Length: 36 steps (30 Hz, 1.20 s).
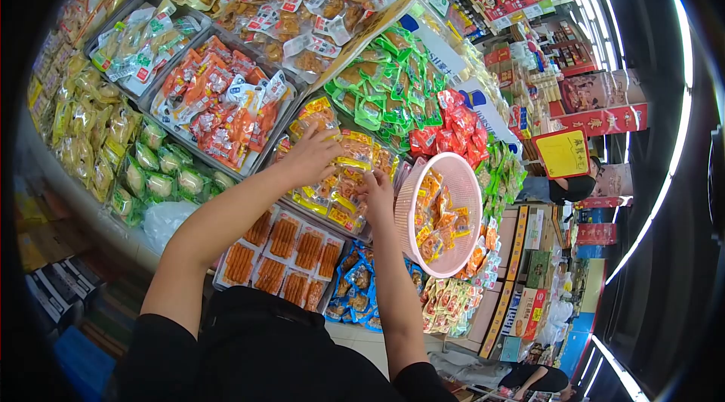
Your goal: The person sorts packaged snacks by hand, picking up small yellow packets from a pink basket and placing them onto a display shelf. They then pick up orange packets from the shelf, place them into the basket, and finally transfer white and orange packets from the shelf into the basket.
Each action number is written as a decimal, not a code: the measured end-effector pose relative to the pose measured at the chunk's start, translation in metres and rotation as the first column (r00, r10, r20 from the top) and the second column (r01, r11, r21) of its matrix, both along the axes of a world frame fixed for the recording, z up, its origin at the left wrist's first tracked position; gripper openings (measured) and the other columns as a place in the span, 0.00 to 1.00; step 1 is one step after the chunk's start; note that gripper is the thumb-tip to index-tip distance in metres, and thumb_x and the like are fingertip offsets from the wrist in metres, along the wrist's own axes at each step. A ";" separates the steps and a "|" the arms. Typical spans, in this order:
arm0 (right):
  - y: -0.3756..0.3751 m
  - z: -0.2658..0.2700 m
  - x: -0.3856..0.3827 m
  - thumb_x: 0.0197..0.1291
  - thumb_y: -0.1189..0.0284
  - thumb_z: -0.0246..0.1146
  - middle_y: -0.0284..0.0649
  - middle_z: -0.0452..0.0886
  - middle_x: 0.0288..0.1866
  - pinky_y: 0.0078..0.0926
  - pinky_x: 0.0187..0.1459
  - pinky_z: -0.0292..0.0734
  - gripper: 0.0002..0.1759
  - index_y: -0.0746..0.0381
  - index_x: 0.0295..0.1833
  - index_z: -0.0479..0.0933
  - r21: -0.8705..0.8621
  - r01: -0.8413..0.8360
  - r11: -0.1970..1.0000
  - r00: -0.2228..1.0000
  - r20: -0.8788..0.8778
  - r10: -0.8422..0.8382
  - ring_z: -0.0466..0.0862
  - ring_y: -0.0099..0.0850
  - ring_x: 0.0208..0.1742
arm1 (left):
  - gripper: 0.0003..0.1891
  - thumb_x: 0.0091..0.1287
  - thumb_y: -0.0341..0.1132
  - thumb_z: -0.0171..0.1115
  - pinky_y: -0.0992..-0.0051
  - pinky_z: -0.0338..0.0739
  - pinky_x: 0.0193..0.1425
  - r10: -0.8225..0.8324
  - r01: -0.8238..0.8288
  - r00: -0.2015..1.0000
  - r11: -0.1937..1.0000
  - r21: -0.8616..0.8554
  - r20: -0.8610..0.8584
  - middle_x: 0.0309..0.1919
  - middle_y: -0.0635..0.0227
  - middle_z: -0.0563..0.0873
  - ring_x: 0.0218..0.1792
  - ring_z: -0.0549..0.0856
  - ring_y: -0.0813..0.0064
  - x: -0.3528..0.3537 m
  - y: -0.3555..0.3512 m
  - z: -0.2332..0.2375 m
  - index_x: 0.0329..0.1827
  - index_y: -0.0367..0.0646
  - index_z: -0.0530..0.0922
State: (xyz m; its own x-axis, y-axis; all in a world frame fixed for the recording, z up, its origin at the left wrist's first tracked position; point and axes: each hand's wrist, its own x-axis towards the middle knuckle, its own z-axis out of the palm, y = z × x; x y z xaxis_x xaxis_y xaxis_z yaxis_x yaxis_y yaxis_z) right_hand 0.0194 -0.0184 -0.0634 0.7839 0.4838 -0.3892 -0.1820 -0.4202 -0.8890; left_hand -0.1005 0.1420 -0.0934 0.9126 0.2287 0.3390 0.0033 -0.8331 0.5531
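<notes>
Yellow-orange snack packets (330,183) fill a tray in the middle of the display. My left hand (313,154) lies over the packets on the tray's left part, its fingers spread. At the tray's right side, my right hand (377,194) has its fingertips bent down at the packets; whether it pinches one is hard to tell. Just right of that hand, a pink plastic basket (468,175) holds more of the same yellow-orange packets and leans over the neighbouring goods.
Red-orange packets (223,100) fill a tray at left, green packets (393,77) lie behind, and flat packs of brown sticks (283,239) and blue packets (361,281) sit nearer. A yellow sign (564,153) stands at right. A person (540,379) appears lower right.
</notes>
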 end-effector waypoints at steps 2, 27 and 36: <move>-0.009 0.007 -0.010 0.64 0.68 0.57 0.34 0.76 0.35 0.15 0.27 0.71 0.15 0.63 0.53 0.70 -0.021 -0.004 1.000 0.990 0.144 0.007 0.75 0.19 0.27 | 0.17 0.58 0.39 0.64 0.48 0.46 0.72 0.000 0.000 1.000 1.000 -0.008 -0.009 0.52 0.65 0.77 0.67 0.64 0.62 0.000 0.000 -0.001 0.49 0.45 0.75; -0.177 0.043 0.060 0.46 0.55 0.68 0.57 0.63 0.66 0.47 0.66 0.59 0.42 0.61 0.66 0.63 -0.854 0.067 0.516 0.647 0.431 0.629 0.63 0.57 0.65 | 0.19 0.53 0.36 0.66 0.52 0.50 0.71 0.224 -0.222 0.969 0.975 -0.032 0.103 0.62 0.59 0.68 0.67 0.59 0.55 0.000 0.000 -0.006 0.50 0.45 0.78; -0.133 0.087 0.023 0.57 0.72 0.60 0.41 0.72 0.53 0.20 0.43 0.72 0.30 0.65 0.66 0.63 -0.141 0.023 0.990 0.719 0.691 0.082 0.74 0.26 0.47 | 0.16 0.54 0.38 0.64 0.52 0.48 0.71 0.229 -0.230 0.972 0.973 0.003 0.047 0.64 0.59 0.67 0.68 0.57 0.55 0.001 0.000 -0.009 0.45 0.44 0.80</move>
